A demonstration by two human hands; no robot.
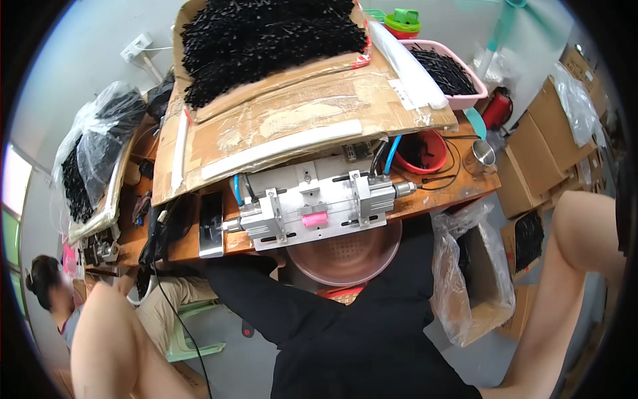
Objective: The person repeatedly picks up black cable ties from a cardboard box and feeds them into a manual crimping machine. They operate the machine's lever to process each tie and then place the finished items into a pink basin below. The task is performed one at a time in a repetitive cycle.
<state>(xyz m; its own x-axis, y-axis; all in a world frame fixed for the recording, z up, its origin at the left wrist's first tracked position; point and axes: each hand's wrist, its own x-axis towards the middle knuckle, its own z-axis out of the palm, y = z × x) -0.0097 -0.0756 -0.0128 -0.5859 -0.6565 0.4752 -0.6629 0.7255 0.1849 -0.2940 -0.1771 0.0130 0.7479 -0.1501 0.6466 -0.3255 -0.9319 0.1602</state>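
Neither of my hands shows; only my bent left arm (109, 332) at the lower left and my bent right arm (571, 266) at the right edge are visible, both raised out of the picture. In front of me, a metal fixture (316, 193) with a cylinder at each end is at the table's front edge. A small pink piece (315, 219) sits at its middle. Beyond it, a large cardboard sheet (286, 116) carries a heap of thin black sticks (266, 46). Below the fixture, a pinkish plastic basin (345, 259) lies between my black-clothed legs.
A dark phone (211, 223) lies left of the fixture. To the right stand a red bowl (438, 154), a metal cup (483, 153) and a pink tub (465, 101) of black sticks. A plastic-lined box (488, 292) is on the floor. Another person (50, 289) sits at the left.
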